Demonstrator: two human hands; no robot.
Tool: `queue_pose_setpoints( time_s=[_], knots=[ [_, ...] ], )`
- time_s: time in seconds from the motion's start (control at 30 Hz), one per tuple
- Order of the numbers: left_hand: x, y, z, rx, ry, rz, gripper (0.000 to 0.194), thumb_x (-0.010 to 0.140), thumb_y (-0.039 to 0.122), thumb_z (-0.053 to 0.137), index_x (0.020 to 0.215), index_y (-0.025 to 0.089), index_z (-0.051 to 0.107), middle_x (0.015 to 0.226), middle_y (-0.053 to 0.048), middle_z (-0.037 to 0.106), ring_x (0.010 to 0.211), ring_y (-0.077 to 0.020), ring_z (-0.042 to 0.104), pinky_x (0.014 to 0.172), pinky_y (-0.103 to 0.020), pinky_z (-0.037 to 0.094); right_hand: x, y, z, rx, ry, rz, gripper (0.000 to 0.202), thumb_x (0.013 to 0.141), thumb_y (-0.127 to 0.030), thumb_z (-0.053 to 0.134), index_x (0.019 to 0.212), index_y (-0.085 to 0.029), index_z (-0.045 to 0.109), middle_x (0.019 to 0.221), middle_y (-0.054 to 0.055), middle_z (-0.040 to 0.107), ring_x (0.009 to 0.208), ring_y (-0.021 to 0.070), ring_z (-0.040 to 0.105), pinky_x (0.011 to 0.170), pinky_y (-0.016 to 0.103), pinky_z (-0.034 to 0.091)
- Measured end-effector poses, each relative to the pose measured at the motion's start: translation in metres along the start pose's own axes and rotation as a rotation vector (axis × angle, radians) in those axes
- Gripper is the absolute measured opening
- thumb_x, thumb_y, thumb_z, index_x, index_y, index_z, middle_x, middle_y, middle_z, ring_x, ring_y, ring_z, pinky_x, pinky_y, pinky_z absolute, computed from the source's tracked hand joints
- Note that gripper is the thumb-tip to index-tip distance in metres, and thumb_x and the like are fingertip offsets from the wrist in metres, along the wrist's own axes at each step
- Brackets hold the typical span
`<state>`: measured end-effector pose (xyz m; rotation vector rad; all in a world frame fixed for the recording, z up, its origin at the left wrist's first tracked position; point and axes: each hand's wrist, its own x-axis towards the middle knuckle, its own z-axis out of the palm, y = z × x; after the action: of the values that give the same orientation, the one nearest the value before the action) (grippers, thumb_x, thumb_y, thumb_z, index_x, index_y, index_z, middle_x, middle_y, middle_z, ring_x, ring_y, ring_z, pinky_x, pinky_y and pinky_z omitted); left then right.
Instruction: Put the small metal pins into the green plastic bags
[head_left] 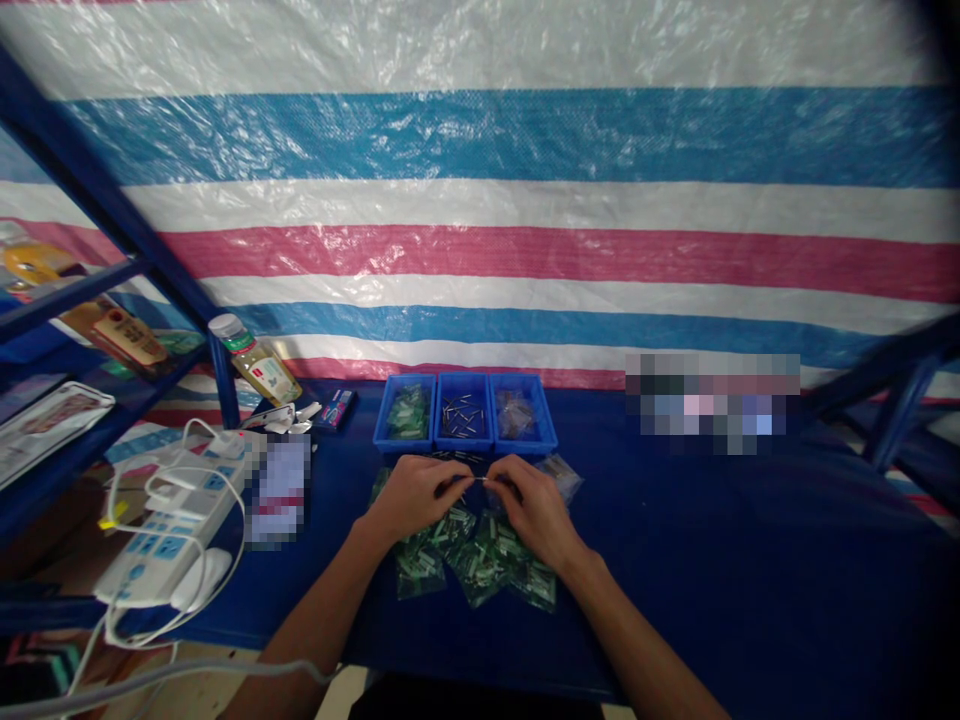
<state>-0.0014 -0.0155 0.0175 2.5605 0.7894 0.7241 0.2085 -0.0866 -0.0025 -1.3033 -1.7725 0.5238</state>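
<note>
Together, hands (480, 500) over green packets (480, 560)

Both bare forearms come up from the near edge and angle inward, so the two hands meet close together in the middle. The left hand (411, 497) lies palm down, knuckles up, its fingers (459, 487) curled toward the right, thumb and forefinger pinched at the tips. The right hand (534, 508) mirrors it, back of the hand uppermost, wrist bent slightly, its fingers (501, 482) drawn together and pointing left. The fingertips of the two hands nearly touch; whether they do cannot be told. Both wrists sit low and level.
</note>
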Motion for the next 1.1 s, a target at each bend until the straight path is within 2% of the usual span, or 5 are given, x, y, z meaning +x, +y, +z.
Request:
queue_pose_setpoints(
  time_s=[0.63,0.7,0.87,0.97,1.1],
  knots=[
    [0.0002,0.0007,-0.0032,0.01,0.081,0.0,0.018,0.098,0.031,0.061,0.095,0.019,0.075,0.065,0.001,0.067,0.056,-0.0099,0.058,0.06,-0.023,0.041,0.0003,0.0012,-0.0047,-0.015,0.046,0.077,0.018,0.105,-0.031,0.047,0.101,-0.023,0.063,0.092,0.003,0.07,0.084,0.0209,0.067,0.077,0.032,0.047],
    [-0.0001,0.0001,-0.0007,0.023,0.152,-0.069,0.018,0.097,0.032,0.063,0.094,0.02,0.076,0.063,0.002,0.066,0.054,-0.009,0.057,0.059,-0.022,0.041,0.0001,0.0011,-0.0051,-0.015,0.064,0.099,0.017,0.105,-0.032,0.048,0.106,-0.023,0.063,0.094,0.004,0.071,0.086,0.0214,0.068,0.078,0.032,0.047],
    [0.0031,-0.0002,0.0026,0.038,0.413,-0.377,0.023,0.094,0.039,0.066,0.091,0.02,0.078,0.05,0.006,0.056,0.044,-0.0076,0.05,0.052,-0.021,0.037,0.0008,-0.0009,-0.0045,-0.02,0.032,0.067,0.018,0.105,-0.031,0.048,0.103,-0.023,0.064,0.095,0.004,0.07,0.087,0.0207,0.068,0.079,0.032,0.047],
    [0.0053,0.0006,0.0005,-0.018,0.413,-0.468,0.024,0.093,0.041,0.067,0.105,0.023,0.078,0.05,0.007,0.06,0.044,-0.008,0.053,0.053,-0.021,0.039,0.0011,-0.0021,-0.0023,-0.033,-0.009,0.05,0.02,0.105,-0.031,0.048,0.098,-0.022,0.065,0.091,0.004,0.069,0.081,0.0196,0.066,0.075,0.031,0.046],
    [0.0053,-0.0001,-0.002,-0.052,0.367,-0.456,0.026,0.095,0.04,0.066,0.113,0.024,0.076,0.051,0.007,0.062,0.046,-0.0088,0.054,0.055,-0.021,0.042,0.0007,-0.0025,0.0005,-0.094,-0.117,0.021,0.018,0.101,-0.036,0.059,0.093,-0.022,0.068,0.085,0.003,0.069,0.076,0.019,0.063,0.073,0.032,0.044]
  ],
)
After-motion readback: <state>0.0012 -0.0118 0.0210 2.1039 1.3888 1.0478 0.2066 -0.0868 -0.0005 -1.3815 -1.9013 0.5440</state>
